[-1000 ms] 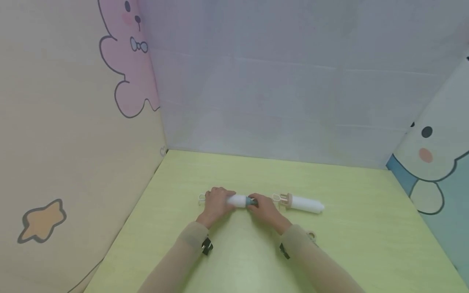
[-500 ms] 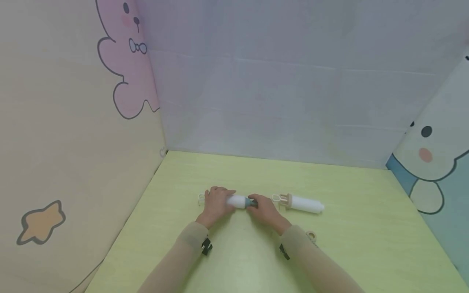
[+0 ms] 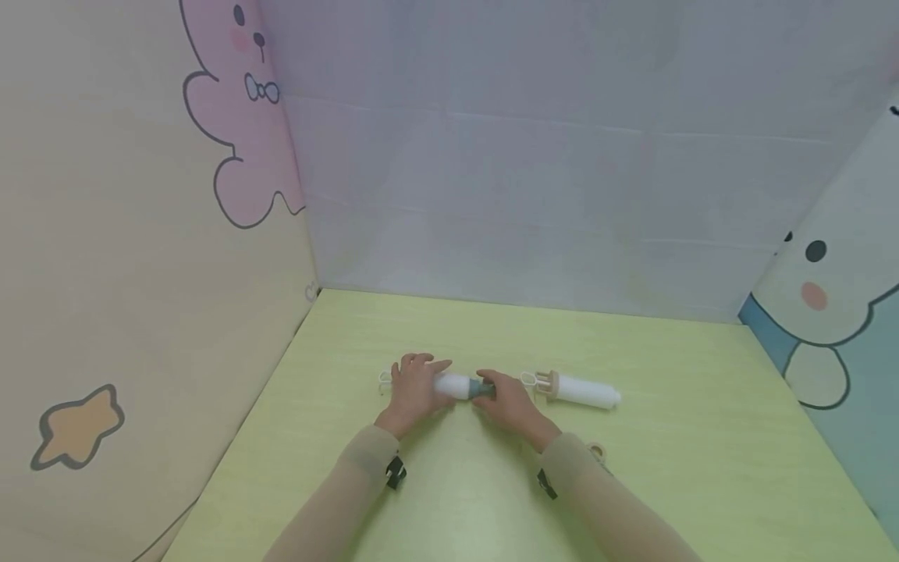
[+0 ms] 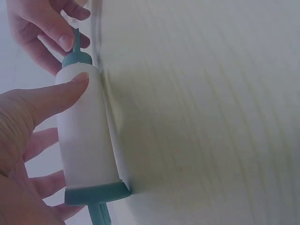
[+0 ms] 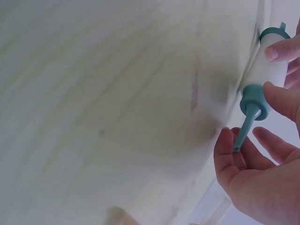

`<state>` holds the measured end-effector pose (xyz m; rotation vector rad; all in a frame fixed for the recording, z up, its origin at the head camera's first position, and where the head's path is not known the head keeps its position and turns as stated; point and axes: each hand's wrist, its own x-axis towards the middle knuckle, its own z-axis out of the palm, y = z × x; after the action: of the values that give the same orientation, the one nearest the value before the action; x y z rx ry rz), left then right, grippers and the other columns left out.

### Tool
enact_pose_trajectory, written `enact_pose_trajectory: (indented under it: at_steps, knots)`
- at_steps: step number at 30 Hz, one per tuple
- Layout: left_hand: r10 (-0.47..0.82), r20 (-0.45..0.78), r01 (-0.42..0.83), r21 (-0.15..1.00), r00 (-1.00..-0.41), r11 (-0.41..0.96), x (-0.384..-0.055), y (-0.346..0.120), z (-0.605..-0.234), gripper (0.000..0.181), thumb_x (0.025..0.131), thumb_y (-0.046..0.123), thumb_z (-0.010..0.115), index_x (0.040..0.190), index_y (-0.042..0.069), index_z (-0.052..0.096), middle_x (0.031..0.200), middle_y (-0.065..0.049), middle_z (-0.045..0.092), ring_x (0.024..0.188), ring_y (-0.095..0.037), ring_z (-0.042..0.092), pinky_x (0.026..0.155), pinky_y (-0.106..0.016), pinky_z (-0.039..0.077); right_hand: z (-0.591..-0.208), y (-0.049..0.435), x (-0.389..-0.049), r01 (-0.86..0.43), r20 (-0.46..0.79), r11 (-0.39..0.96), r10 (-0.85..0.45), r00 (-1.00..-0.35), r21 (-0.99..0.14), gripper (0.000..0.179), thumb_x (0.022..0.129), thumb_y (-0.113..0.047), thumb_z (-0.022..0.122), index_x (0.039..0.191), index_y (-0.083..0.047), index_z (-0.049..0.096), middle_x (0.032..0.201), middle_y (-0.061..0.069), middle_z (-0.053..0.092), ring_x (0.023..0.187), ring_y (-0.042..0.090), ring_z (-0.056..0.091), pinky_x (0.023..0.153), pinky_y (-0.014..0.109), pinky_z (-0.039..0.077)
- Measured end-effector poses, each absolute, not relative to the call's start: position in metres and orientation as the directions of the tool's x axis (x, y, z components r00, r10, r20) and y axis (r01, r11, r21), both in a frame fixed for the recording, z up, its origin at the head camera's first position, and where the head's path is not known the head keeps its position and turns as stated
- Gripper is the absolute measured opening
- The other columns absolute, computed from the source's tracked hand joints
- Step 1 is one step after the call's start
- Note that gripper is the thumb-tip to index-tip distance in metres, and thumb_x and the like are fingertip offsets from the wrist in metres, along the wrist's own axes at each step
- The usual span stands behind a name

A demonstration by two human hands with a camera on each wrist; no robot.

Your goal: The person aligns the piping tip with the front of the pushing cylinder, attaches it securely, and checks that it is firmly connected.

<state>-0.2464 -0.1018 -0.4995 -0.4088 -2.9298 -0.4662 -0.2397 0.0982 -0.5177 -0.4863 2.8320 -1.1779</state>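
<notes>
A white syringe-like tube with a teal nozzle cap lies sideways on the table between my hands. My left hand holds its body; in the left wrist view the thumb lies along the top and the fingers go round the far side. A teal flange and a teal rod are at the tube's back end. At the other end, my right hand has its thumb at the collar and its fingers curled about the thin teal nozzle. A white wire-like handle sticks out beyond my left hand.
A second white tube with a beige flange and white looped handle lies right of my right hand. A beige ring, partly hidden, sits by my right sleeve. Walls with cartoon prints enclose the yellow-green table.
The left hand's fingers have spread and lifted slightly. A little more of the teal nozzle shows beside my right fingers. The second tube has stayed in place.
</notes>
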Motion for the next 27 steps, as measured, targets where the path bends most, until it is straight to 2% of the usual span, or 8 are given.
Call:
enact_pose_trajectory:
  at_steps: [7, 14, 19, 21, 24, 27]
  knots:
    - [0.262, 0.226, 0.318, 0.265, -0.938, 0.910, -0.244, -0.096, -0.491, 0.075, 0.062, 0.049, 0.085, 0.129, 0.026, 0.062, 0.132, -0.014, 0.052, 0.122, -0.040, 0.038, 0.094, -0.061, 0.029, -0.507, 0.102, -0.234, -0.272, 0.102, 0.702, -0.275, -0.956, -0.658, 0.052, 0.081, -0.017, 0.076, 0.127, -0.001, 0.058, 0.122, 0.019, 0.059, 0.112, 0.035, 0.054, 0.093, 0.048, 0.042]
    - [0.334, 0.290, 0.411, 0.263, -0.897, 0.873, -0.238, -0.081, -0.478, 0.073, 0.066, 0.050, 0.083, 0.130, 0.020, 0.062, 0.128, -0.016, 0.055, 0.123, -0.036, 0.040, 0.102, -0.054, 0.024, -0.492, 0.112, -0.226, -0.311, 0.137, 0.713, -0.293, -0.946, -0.628, 0.051, 0.082, -0.017, 0.076, 0.127, -0.001, 0.057, 0.124, 0.017, 0.058, 0.116, 0.035, 0.051, 0.096, 0.048, 0.039]
    - [0.373, 0.304, 0.460, 0.300, -0.877, 0.836, -0.229, -0.065, -0.471, 0.072, 0.070, 0.049, 0.080, 0.132, 0.019, 0.060, 0.130, -0.017, 0.053, 0.126, -0.036, 0.037, 0.104, -0.049, 0.026, -0.481, 0.128, -0.218, -0.314, 0.128, 0.738, -0.299, -0.946, -0.597, 0.054, 0.083, -0.017, 0.075, 0.130, -0.003, 0.055, 0.125, 0.015, 0.057, 0.115, 0.033, 0.052, 0.100, 0.060, 0.027]
    - [0.374, 0.321, 0.475, 0.341, -0.870, 0.811, -0.225, -0.059, -0.469, 0.071, 0.070, 0.047, 0.082, 0.131, 0.018, 0.060, 0.131, -0.019, 0.052, 0.126, -0.039, 0.036, 0.102, -0.050, 0.028, -0.476, 0.135, -0.215, -0.312, 0.120, 0.743, -0.301, -0.946, -0.593, 0.054, 0.084, -0.017, 0.074, 0.132, -0.004, 0.054, 0.126, 0.014, 0.056, 0.113, 0.032, 0.053, 0.099, 0.062, 0.026]
    - [0.377, 0.363, 0.502, 0.361, -0.852, 0.786, -0.219, -0.049, -0.471, 0.068, 0.069, 0.044, 0.083, 0.129, 0.018, 0.062, 0.129, -0.017, 0.053, 0.124, -0.036, 0.037, 0.099, -0.046, 0.034, -0.469, 0.145, -0.210, -0.326, 0.129, 0.731, -0.314, -0.941, -0.599, 0.051, 0.085, -0.013, 0.072, 0.132, -0.002, 0.053, 0.126, 0.015, 0.056, 0.110, 0.033, 0.054, 0.096, 0.055, 0.035]
    - [0.399, 0.395, 0.540, 0.364, -0.827, 0.759, -0.211, -0.037, -0.477, 0.060, 0.071, 0.040, 0.083, 0.123, 0.016, 0.066, 0.120, -0.012, 0.057, 0.114, -0.030, 0.044, 0.091, -0.039, 0.041, -0.466, 0.156, -0.204, -0.350, 0.156, 0.719, -0.324, -0.933, -0.600, 0.045, 0.087, -0.010, 0.070, 0.129, 0.000, 0.055, 0.122, 0.016, 0.058, 0.107, 0.034, 0.056, 0.090, 0.049, 0.043]
